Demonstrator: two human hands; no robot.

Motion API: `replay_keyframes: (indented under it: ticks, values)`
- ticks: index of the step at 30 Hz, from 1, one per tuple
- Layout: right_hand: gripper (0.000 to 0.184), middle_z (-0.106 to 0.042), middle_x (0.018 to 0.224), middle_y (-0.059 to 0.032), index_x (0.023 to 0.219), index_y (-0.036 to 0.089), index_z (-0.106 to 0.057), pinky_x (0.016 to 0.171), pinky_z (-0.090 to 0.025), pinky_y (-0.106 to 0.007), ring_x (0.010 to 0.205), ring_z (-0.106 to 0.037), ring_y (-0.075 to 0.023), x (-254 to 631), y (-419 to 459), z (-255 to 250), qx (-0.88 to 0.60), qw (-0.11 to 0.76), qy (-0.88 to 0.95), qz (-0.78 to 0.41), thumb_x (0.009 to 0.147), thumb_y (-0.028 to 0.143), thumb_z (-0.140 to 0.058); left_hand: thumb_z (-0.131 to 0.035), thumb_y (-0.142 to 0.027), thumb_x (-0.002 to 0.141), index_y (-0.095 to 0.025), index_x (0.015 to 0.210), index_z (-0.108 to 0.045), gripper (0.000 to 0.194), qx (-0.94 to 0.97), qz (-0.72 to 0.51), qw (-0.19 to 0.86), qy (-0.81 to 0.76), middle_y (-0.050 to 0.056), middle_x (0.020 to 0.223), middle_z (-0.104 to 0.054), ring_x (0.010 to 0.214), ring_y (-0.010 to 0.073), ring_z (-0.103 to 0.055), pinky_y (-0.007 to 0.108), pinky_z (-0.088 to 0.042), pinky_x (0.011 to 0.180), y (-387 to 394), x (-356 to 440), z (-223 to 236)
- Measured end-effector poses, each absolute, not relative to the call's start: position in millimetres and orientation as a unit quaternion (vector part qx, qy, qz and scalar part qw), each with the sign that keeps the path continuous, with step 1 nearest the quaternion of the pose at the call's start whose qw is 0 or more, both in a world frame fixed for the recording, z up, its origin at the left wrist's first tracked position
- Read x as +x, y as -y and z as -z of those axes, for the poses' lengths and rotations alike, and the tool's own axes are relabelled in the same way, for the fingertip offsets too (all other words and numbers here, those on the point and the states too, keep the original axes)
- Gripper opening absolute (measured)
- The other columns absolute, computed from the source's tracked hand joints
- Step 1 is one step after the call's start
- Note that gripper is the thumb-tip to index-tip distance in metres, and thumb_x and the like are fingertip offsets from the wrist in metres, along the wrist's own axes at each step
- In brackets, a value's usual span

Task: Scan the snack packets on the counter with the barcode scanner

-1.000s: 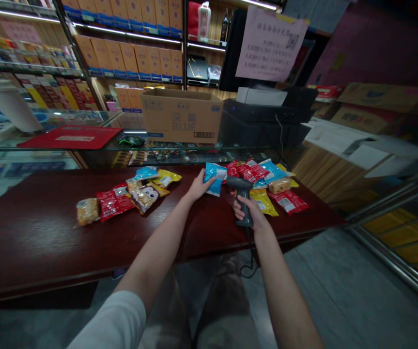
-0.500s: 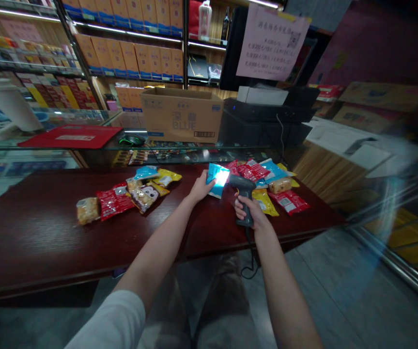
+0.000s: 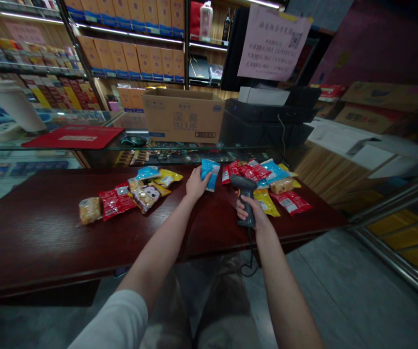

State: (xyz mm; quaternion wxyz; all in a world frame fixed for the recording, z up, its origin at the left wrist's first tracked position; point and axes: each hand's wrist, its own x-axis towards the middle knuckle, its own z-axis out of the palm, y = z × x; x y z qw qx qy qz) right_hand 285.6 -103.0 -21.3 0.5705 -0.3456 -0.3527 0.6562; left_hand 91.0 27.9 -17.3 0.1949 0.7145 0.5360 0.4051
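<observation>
My left hand (image 3: 195,185) grips a blue snack packet (image 3: 209,172) and holds it above the dark red counter (image 3: 41,232). My right hand (image 3: 251,211) is wrapped round the handle of a black barcode scanner (image 3: 244,193), its head pointing toward the packet. The scanner's cable hangs down over the counter's front edge. A pile of red, blue and yellow snack packets (image 3: 267,182) lies just beyond the scanner on the right. Another group of snack packets (image 3: 129,196) lies to the left of my left hand.
Behind the counter a glass shelf carries a cardboard box (image 3: 182,115), a black mouse (image 3: 133,141), a red mat (image 3: 72,137) and a black printer (image 3: 267,121). Shelves of boxed goods fill the back wall. A paper notice (image 3: 272,43) hangs above the printer.
The scanner's light flashed on the blue packet half a second ago and is now off. My left hand has lifted the packet a little up and to the left, away from the scanner.
</observation>
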Motion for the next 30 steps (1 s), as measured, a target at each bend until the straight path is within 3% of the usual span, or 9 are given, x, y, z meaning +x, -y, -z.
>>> replay_keyframes:
  ticks: [2, 6, 11, 14, 16, 18, 23, 27, 30]
  values:
    - [0.035, -0.048, 0.055, 0.0104, 0.104, 0.022, -0.055, 0.033, -0.028, -0.016, 0.034, -0.034, -0.0044, 285.6, 103.4, 20.7, -0.347, 0.570, 0.355, -0.655, 0.077, 0.034, -0.072, -0.049, -0.047, 0.095, -0.015, 0.137, -0.054, 0.054, 0.701, -0.377, 0.112, -0.595, 0.018, 0.126, -0.064, 0.118, 0.0330, -0.059, 0.043, -0.045, 0.100, -27.7, 85.6, 11.9]
    - [0.036, -0.047, 0.055, 0.0104, 0.104, 0.022, -0.056, 0.034, -0.028, -0.016, 0.035, -0.034, -0.0046, 286.0, 103.8, 20.3, -0.352, 0.563, 0.358, -0.656, 0.075, 0.036, -0.073, -0.045, -0.039, 0.095, -0.006, 0.153, -0.036, 0.067, 0.662, -0.339, -0.023, -0.668, 0.025, 0.132, -0.059, 0.129, 0.0389, -0.049, 0.058, -0.031, 0.112, -28.8, 70.8, 5.9]
    - [0.037, -0.048, 0.056, 0.0099, 0.104, 0.022, -0.055, 0.034, -0.028, -0.017, 0.036, -0.035, -0.0050, 286.7, 102.8, 21.2, -0.353, 0.562, 0.357, -0.657, 0.075, 0.036, -0.074, -0.036, -0.015, 0.094, -0.013, 0.154, -0.037, 0.060, 0.680, -0.335, -0.106, -0.644, 0.022, 0.158, -0.035, 0.150, 0.0350, -0.025, 0.064, -0.009, 0.120, -30.4, 60.2, 5.1]
    - [0.037, -0.047, 0.056, 0.0103, 0.104, 0.023, -0.055, 0.034, -0.028, -0.016, 0.036, -0.035, -0.0048, 286.1, 103.1, 20.8, -0.354, 0.562, 0.358, -0.657, 0.075, 0.036, -0.073, -0.037, -0.020, 0.095, -0.014, 0.146, -0.050, 0.053, 0.774, -0.292, -0.103, -0.552, 0.018, 0.155, -0.043, 0.151, 0.0299, -0.027, 0.056, -0.005, 0.124, -29.0, 68.1, 8.5]
    - [0.037, -0.047, 0.056, 0.0104, 0.104, 0.023, -0.054, 0.034, -0.028, -0.016, 0.035, -0.034, -0.0044, 285.3, 103.7, 20.0, -0.354, 0.564, 0.358, -0.654, 0.075, 0.036, -0.073, -0.040, -0.030, 0.096, -0.009, 0.138, -0.058, 0.050, 0.805, -0.248, -0.085, -0.531, 0.020, 0.149, -0.050, 0.148, 0.0312, -0.032, 0.054, -0.004, 0.125, -26.8, 75.9, 13.9]
    - [0.037, -0.048, 0.056, 0.0104, 0.103, 0.022, -0.055, 0.034, -0.028, -0.016, 0.035, -0.034, -0.0042, 284.4, 104.5, 19.1, -0.353, 0.568, 0.358, -0.651, 0.075, 0.036, -0.074, -0.042, -0.033, 0.094, -0.004, 0.132, -0.062, 0.051, 0.796, -0.219, -0.061, -0.561, 0.023, 0.145, -0.053, 0.147, 0.0354, -0.032, 0.059, -0.002, 0.123, -24.7, 80.7, 20.4]
    - [0.036, -0.049, 0.056, 0.0101, 0.102, 0.022, -0.055, 0.034, -0.029, -0.016, 0.035, -0.034, -0.0045, 283.1, 105.4, 17.8, -0.350, 0.572, 0.357, -0.651, 0.075, 0.035, -0.074, -0.041, -0.010, 0.085, -0.004, 0.119, -0.070, 0.046, 0.726, -0.246, -0.021, -0.642, 0.029, 0.135, -0.059, 0.149, 0.0440, -0.025, 0.075, 0.002, 0.113, -27.1, 74.1, 27.3]
    - [0.037, -0.049, 0.056, 0.0103, 0.103, 0.022, -0.054, 0.034, -0.029, -0.016, 0.035, -0.035, -0.0044, 283.1, 105.5, 17.9, -0.349, 0.570, 0.356, -0.653, 0.075, 0.035, -0.074, -0.049, -0.011, 0.079, -0.005, 0.101, -0.077, 0.036, 0.685, -0.270, 0.014, -0.676, 0.031, 0.128, -0.061, 0.145, 0.0548, -0.023, 0.084, -0.001, 0.104, -34.0, 67.8, 24.2]
    - [0.038, -0.049, 0.056, 0.0102, 0.103, 0.022, -0.054, 0.034, -0.029, -0.017, 0.035, -0.034, -0.0046, 284.0, 105.4, 18.6, -0.342, 0.575, 0.353, -0.654, 0.075, 0.035, -0.075, -0.051, -0.009, 0.076, -0.008, 0.096, -0.077, 0.034, 0.670, -0.281, 0.032, -0.686, 0.030, 0.125, -0.061, 0.144, 0.0557, -0.023, 0.086, -0.002, 0.101, -36.4, 65.4, 22.0]
